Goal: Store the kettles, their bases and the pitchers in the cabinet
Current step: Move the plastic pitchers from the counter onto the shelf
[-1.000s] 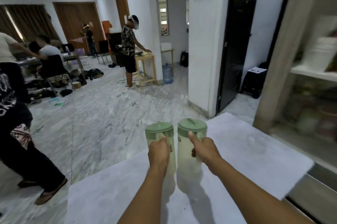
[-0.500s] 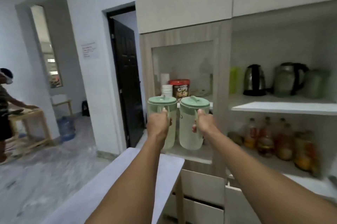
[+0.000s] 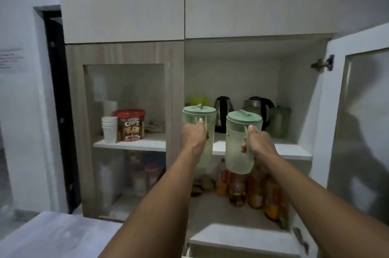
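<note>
My left hand grips the handle of a pale green lidded pitcher, held in the air in front of the open cabinet's white shelf. My right hand grips a second, matching pitcher, slightly lower and to the right. On the shelf behind them stand a steel kettle, a second kettle with a black handle, another green pitcher at the right and a yellow-green item at the back left.
The cabinet's right door hangs open at the right. Behind the shut glass door at the left are stacked white cups and a red cereal tub. Several bottles crowd the lower shelf. A white counter lies at the bottom left.
The view has swung from the room and table to the cabinet and closed in on it. Both pitchers were lifted off the table, have spread apart, and now hang before the open right compartment.
</note>
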